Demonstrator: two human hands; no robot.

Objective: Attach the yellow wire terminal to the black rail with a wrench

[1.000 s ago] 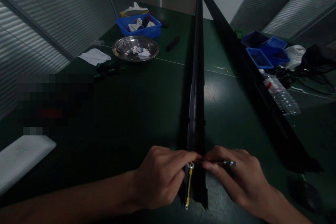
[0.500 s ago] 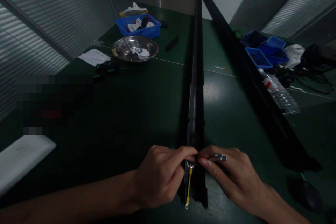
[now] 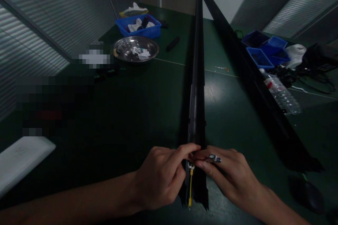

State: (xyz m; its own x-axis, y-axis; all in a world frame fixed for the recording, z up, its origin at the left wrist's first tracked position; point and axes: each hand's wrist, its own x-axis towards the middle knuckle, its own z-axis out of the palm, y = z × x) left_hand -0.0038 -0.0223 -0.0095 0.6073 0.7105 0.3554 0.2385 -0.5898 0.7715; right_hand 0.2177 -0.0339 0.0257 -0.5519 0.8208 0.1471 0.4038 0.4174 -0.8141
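Note:
A long black rail (image 3: pixel 194 112) runs away from me over the dark green table, its near end between my hands. Near that end a short yellow wire (image 3: pixel 190 186) with ring terminals lies in the channel; its upper ring sits right at my fingertips. My left hand (image 3: pixel 163 175) is curled on the rail's left edge, index finger reaching across the top. My right hand (image 3: pixel 229 168) pinches a small silver wrench (image 3: pixel 215 158), whose forked end sticks out over the knuckles. The wrench's other end is hidden by the fingers, close beside the upper ring.
To the right lies a second black rail (image 3: pixel 253 81), slanting. Beyond it are blue bins (image 3: pixel 260 58) and a clear plastic bottle (image 3: pixel 282 93). A steel bowl (image 3: pixel 137 58), a blue basket (image 3: pixel 151 33) and a white box (image 3: pixel 26 161) stand on the left.
My right hand has shifted slightly left with the wrench, closer to the ring. The wire's lower end has swung a little right. My left hand stays nearly still.

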